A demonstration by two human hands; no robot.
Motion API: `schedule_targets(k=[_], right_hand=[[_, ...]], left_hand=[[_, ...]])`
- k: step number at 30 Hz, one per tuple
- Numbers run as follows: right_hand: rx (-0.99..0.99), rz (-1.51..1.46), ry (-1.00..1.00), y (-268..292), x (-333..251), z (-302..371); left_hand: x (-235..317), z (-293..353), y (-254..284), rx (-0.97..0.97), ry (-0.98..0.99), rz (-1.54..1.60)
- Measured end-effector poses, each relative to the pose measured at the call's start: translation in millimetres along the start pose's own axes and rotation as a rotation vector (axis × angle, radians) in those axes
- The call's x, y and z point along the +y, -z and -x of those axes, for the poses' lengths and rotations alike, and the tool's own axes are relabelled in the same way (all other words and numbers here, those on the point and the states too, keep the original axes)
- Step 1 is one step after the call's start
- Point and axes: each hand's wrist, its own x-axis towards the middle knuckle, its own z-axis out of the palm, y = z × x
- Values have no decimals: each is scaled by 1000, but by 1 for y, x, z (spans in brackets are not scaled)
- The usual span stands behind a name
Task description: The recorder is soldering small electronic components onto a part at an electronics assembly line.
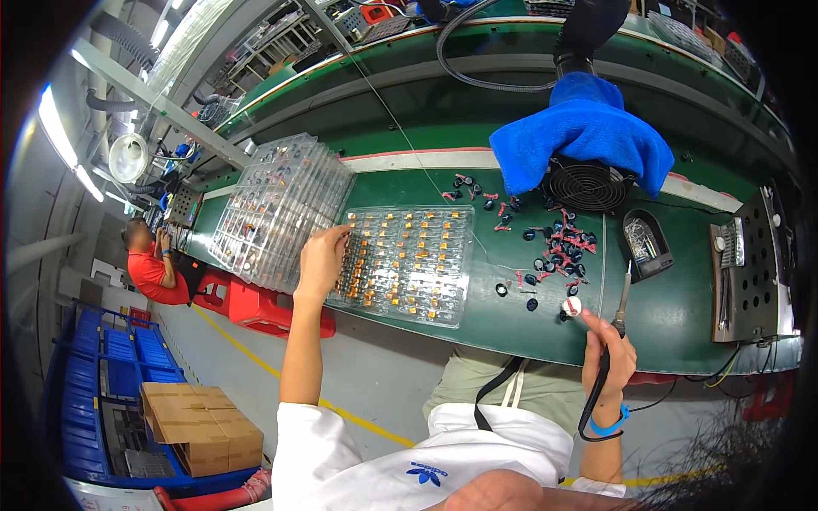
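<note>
At the upper left corner of a clear plastic tray [464, 255], my left hand [322, 260] has its fingertips drawn together. Whatever they may pinch is too small to make out. Rows of small parts with orange pieces [394, 258] fill the tray's pockets. My right hand [612, 358] is closed around a soldering iron [625, 308], its metal tip pointing up and away from me. Near that hand's fingertips is a small round white piece [572, 307]; I cannot tell whether the fingers touch it. Small dark round parts with pink-red wires [558, 251] lie heaped beyond it.
Left of the tray rises a stack of clear trays [277, 213]. A fume fan [588, 183] under a blue towel [579, 128] stands behind the heap. To the right are a black bin [648, 243] and a perforated metal box [754, 272]. Another person [158, 268] sits far left.
</note>
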Motion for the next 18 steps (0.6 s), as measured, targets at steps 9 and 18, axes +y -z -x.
schedule_targets(k=[9,18], right_hand=[[-48,10,-24,4,-2,-4],[-11,-79,-55,24,2,15]], left_hand=[[55,3,4,110,170,952],[218,12,-41,-443,-30,1649]])
